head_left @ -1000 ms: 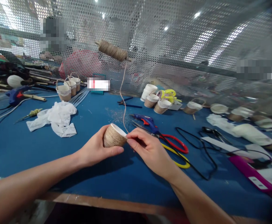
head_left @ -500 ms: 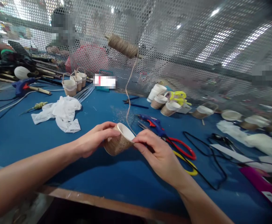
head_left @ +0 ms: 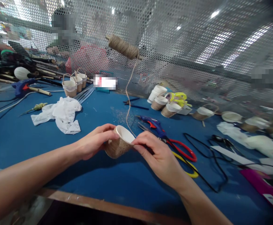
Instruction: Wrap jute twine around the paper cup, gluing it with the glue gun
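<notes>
Left hand (head_left: 96,142) is gripping tilted cup (head_left: 118,148) above table (head_left: 103,182). Right hand (head_left: 158,156) is pinching twine (head_left: 129,106) at cup's rim. Twine is hanging slack from spool (head_left: 123,47); it could be slipping off rim if pinch or tension is failing.

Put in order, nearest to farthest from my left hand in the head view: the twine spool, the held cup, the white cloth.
1. Held cup: in the left hand
2. White cloth: on the table, ahead and left
3. Twine spool: high at the back, by the mesh
</notes>
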Action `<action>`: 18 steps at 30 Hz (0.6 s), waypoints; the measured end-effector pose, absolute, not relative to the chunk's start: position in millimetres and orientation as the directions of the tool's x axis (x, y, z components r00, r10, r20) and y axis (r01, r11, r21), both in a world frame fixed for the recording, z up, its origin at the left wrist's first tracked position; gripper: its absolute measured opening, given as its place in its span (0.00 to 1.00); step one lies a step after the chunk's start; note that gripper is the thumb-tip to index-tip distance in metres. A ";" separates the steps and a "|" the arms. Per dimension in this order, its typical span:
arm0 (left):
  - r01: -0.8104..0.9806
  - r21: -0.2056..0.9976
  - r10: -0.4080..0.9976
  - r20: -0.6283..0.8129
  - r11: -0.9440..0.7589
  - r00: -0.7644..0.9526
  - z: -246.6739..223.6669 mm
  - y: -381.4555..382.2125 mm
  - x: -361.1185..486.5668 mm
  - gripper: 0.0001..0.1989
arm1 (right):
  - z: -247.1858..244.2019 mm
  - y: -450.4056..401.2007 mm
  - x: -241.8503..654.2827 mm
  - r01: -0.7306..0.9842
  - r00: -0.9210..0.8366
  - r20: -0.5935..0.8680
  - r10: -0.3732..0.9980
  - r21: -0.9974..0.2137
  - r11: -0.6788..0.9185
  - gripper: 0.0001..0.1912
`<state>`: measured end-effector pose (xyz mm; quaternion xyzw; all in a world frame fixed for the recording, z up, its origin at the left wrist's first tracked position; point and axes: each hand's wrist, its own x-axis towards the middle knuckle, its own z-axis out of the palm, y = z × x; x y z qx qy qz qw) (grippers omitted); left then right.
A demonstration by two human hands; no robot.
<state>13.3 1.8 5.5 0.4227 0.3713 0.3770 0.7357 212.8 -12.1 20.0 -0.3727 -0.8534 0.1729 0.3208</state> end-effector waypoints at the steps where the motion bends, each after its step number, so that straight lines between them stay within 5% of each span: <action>1: -0.244 0.900 0.867 -0.230 0.363 0.441 5.8 1.7 13.6 0.13 | 20.2 -12.2 213.1 0.526 -0.513 0.416 0.751 -0.539 0.658 0.06; 12: -0.269 0.861 0.800 -0.230 0.433 0.554 7.1 4.3 11.9 0.17 | 22.6 -10.9 215.2 0.516 -0.445 0.369 0.816 -0.639 0.571 0.05; 18: -0.112 0.953 0.819 -0.179 0.283 0.545 2.0 -1.6 16.8 0.28 | 25.1 -12.9 212.9 0.448 -0.414 0.264 0.871 -0.774 0.448 0.06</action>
